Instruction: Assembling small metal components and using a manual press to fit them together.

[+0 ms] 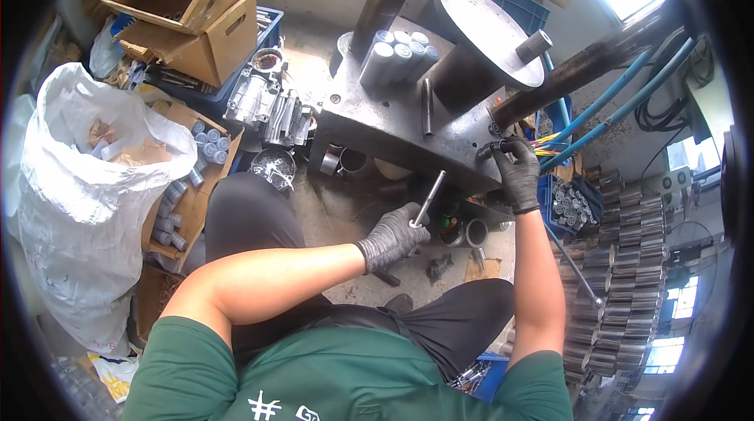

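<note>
My left hand (395, 234), in a dark grey knit glove, is closed around a slim, shiny metal rod (429, 197) with a wider collar at its lower end. The rod tilts up and to the right, in front of a thick steel block (377, 126). At the block's right end, my gloved right hand (518, 175) pinches a small dark cylindrical part (492, 148). Whether that part is loose or fixed to the block is hidden by the fingers. A short dark pin (427, 107) stands on the block, left of a large dark cylinder (471, 67) with a pale round top.
Several grey capped cylinders (397, 56) stand on the block. At left are a white sack (94, 193), a cardboard tray (200, 205) of grey cylinders and metal castings (271, 107). Stacked metal cylinders (620, 264) and a ball-ended lever (577, 272) are at right.
</note>
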### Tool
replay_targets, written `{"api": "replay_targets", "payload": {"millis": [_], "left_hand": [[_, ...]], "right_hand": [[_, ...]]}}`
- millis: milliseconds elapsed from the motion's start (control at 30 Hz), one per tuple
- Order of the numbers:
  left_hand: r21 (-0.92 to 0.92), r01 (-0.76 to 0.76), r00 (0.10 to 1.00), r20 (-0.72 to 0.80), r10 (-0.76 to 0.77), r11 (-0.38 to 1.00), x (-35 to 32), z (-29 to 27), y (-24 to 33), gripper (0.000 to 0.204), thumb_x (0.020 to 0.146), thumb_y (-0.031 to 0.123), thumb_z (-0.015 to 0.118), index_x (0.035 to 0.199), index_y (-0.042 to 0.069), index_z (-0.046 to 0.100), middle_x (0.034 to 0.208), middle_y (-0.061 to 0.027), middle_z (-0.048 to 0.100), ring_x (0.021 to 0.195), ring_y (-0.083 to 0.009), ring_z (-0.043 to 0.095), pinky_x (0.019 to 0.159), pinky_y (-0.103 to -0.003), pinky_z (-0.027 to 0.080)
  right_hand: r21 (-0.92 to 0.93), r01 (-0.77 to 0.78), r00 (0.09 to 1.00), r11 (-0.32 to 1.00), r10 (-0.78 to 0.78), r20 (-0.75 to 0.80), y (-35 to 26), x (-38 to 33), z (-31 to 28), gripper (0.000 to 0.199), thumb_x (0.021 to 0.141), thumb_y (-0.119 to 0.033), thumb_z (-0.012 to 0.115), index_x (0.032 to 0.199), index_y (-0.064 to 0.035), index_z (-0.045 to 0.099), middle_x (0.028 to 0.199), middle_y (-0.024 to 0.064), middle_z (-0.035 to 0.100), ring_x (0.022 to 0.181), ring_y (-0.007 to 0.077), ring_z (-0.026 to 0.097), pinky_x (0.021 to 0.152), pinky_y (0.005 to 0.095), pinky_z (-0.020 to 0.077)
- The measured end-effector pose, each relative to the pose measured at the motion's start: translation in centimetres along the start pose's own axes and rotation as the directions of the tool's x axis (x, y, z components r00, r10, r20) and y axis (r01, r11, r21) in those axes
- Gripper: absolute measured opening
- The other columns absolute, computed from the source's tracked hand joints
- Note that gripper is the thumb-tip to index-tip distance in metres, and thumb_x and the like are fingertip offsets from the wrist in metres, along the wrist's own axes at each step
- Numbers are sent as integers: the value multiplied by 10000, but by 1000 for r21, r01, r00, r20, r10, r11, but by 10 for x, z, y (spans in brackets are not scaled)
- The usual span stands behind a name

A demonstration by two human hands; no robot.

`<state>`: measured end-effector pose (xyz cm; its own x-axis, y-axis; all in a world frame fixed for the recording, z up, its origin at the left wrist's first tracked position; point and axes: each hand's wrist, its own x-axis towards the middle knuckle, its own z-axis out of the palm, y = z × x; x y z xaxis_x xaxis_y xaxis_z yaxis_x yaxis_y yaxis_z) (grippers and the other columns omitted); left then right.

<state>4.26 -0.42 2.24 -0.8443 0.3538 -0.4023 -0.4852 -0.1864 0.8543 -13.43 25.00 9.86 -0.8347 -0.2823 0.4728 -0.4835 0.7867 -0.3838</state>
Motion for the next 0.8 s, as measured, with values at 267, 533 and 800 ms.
{"api": "replay_targets", "payload": {"millis": [267, 533, 800], "left_hand": [[243, -66, 997, -27, 75, 968, -1, -9, 2, 384, 870, 152, 732, 1221, 41, 623, 832, -92, 668, 785, -188, 677, 732, -364, 573], [502, -96, 987, -62, 146, 860, 4, -11, -6, 365, 856, 225, 658, 1162, 27, 650, 951, -263, 718, 953, -410, 717, 858, -474, 554], [537, -61, 997, -3, 74, 841, 0, -8, 1, 414, 870, 217, 694, 1239, 41, 629, 856, -166, 687, 763, -256, 700, 750, -433, 591]], "right_hand": [[365, -275, 940, 890, 328, -92, 24, -21, 14, 153, 840, -97, 821, 942, -20, 737, 910, 92, 701, 801, 198, 650, 787, 334, 535], [-90, -282, 959, 955, 280, -31, 35, -33, 14, 233, 804, -190, 826, 946, -19, 757, 914, 182, 721, 824, 334, 706, 787, 417, 552], [426, -341, 898, 838, 425, -116, 21, -58, 16, 332, 889, -87, 817, 1179, 22, 698, 996, 57, 681, 896, 154, 635, 838, 313, 532]]}}
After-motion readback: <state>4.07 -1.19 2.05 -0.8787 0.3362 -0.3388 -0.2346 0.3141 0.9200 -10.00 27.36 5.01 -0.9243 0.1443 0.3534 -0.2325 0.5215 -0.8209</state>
